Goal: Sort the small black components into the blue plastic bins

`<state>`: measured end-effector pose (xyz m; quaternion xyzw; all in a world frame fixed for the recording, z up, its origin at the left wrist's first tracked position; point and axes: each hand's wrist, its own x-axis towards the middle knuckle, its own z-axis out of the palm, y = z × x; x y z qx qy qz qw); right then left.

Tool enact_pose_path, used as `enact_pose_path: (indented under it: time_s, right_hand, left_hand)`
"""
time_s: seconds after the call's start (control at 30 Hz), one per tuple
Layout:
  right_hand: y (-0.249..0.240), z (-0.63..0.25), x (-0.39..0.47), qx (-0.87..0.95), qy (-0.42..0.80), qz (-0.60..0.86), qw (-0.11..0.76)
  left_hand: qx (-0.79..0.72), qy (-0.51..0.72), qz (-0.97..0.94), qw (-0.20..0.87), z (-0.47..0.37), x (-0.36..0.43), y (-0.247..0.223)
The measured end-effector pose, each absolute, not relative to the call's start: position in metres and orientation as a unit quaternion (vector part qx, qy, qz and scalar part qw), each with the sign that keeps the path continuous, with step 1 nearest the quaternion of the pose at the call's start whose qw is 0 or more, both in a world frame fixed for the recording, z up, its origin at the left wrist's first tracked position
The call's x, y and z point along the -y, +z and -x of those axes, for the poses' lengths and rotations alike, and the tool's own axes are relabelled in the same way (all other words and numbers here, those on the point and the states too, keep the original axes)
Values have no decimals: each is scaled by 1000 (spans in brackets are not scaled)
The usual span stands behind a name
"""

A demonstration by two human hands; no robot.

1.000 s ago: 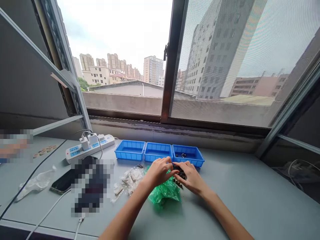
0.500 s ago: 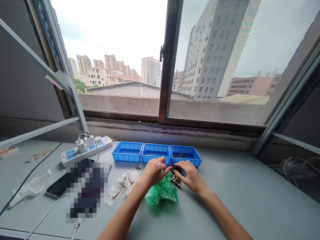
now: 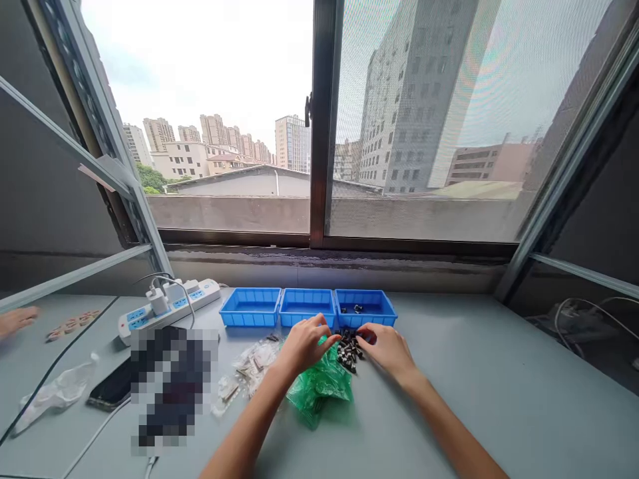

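A pile of small black and silver metal parts (image 3: 348, 351) lies on the table between my hands. My right hand (image 3: 388, 349) is at the pile's right edge, thumb and index finger drawn close together; anything between the tips is too small to make out. My left hand (image 3: 305, 342) hovers at the pile's left side, above a crumpled green plastic bag (image 3: 322, 386), its thumb stretched out apart from the curved fingers. Behind the pile, the right blue bin (image 3: 372, 318) holds a few of the small dark parts.
Two more blue bins, the middle one (image 3: 305, 322) and the left one (image 3: 249, 323), stand in the row. Small clear bags (image 3: 255, 362) lie left of my forearm. Farther left are a power strip (image 3: 170, 309), a black phone (image 3: 112, 386), cables and another person's hand (image 3: 17, 320).
My right hand has shifted slightly right from the left hand, and more of the pile shows between them. Another person's hand has come in at the far left. The view has turned slightly.
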<state>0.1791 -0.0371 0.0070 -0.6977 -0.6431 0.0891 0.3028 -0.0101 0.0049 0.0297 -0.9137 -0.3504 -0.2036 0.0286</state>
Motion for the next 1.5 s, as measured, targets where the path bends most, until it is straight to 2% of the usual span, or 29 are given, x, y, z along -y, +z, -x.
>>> enact_pose_path:
  time_s: [0.17, 0.33, 0.67, 0.83, 1.07, 1.5]
  right_hand:
    - [5, -174, 37, 649, 129, 684, 307]
    - [-8, -176, 31, 662, 161, 634, 365]
    - [-10, -179, 28, 635, 227, 602, 428]
    - [-6, -184, 30, 649, 216, 607, 405]
    - [7, -189, 38, 695, 161, 646, 272]
    - [7, -193, 41, 740, 148, 597, 271]
  left_hand:
    - [354, -222, 908, 32, 11, -3, 32]
    - [333, -262, 905, 31, 9, -4, 31]
    - [313, -226, 922, 3, 2, 5, 30]
    - [297, -226, 928, -13, 2, 9, 34]
    - [302, -200, 932, -4, 4, 5, 32]
    - [341, -192, 920, -21, 6, 4, 34]
